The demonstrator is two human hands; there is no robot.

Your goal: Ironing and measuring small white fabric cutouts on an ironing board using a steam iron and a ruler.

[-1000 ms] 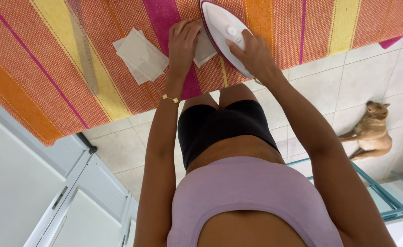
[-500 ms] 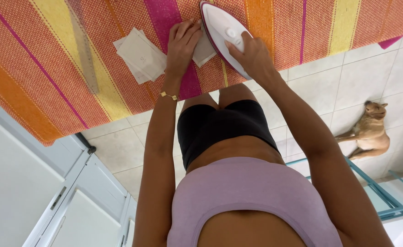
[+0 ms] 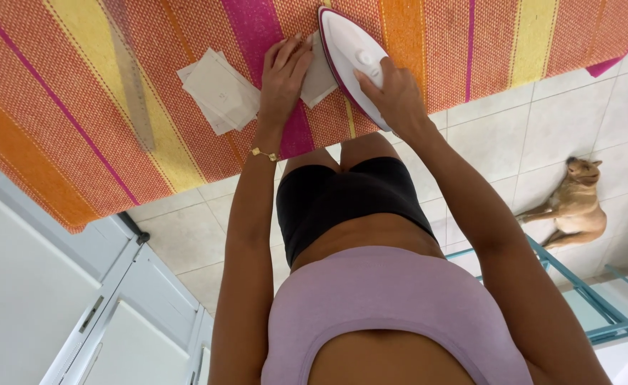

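Pressing step, by the look; L to R: clear ruler (image 3: 130, 85); pale fabric pieces (image 3: 218, 89) on striped cloth (image 3: 57, 142); left hand (image 3: 283, 71) fingers flat, pinning small piece (image 3: 319, 75); right hand (image 3: 392, 93) wrapped round white iron (image 3: 349, 50); next needs fingers kept off soleplate.

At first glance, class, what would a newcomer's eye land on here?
The striped orange, pink and yellow cloth fills the top, where the right hand grips a white iron and the left hand presses a pale fabric piece. A tan dog lies on the tiled floor, right.

left hand (image 3: 283, 71) pressed flat, right hand (image 3: 394, 91) curled gripping
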